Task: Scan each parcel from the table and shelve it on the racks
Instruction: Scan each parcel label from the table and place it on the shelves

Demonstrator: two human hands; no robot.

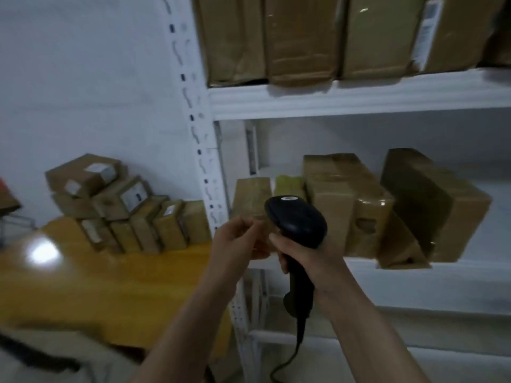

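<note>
My right hand (307, 258) grips the handle of a black barcode scanner (297, 221), whose head points at the middle shelf (470, 268) of the white rack. My left hand (235, 240) hovers just left of the scanner with fingers loosely curled; I see nothing in it, though the view is blurred. Behind both hands a small brown parcel (250, 196) stands on that shelf, with larger taped parcels (340, 200) to its right. A pile of brown parcels (124, 205) with white labels lies on the yellow table (110, 286) at the left.
The upper shelf (359, 98) is packed with large brown parcels (304, 37). A big parcel (434, 205) leans at the right of the middle shelf. The rack's white upright (204, 150) stands between table and shelves. The scanner's cable (287, 357) hangs down. A white wall is behind the table.
</note>
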